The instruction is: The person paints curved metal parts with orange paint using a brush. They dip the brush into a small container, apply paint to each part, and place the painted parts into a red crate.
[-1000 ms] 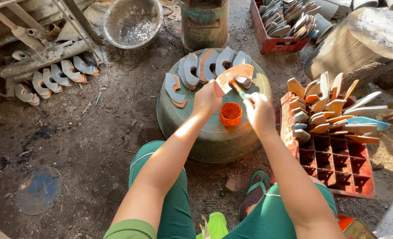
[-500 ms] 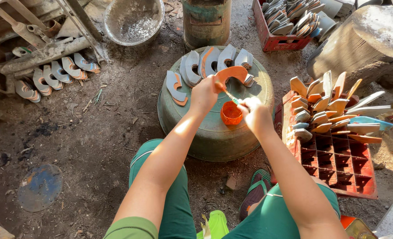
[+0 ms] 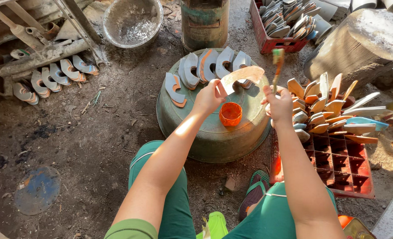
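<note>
Your left hand (image 3: 208,98) grips a curved orange-coated blade (image 3: 240,76) by its end, holding it just above the upturned green basin (image 3: 214,132) that serves as your surface. Your right hand (image 3: 279,104) is clenched around a brush (image 3: 277,66), bristles up, over the basin's right edge. A small orange cup (image 3: 230,114) sits on the basin, between your hands. More curved blades (image 3: 205,66) lie along the basin's far rim. Right of the basin, a red crate (image 3: 338,163) holds upright blades. Beyond the basin stands a metal drum (image 3: 204,22); far left of it, a grey bowl (image 3: 132,22).
</note>
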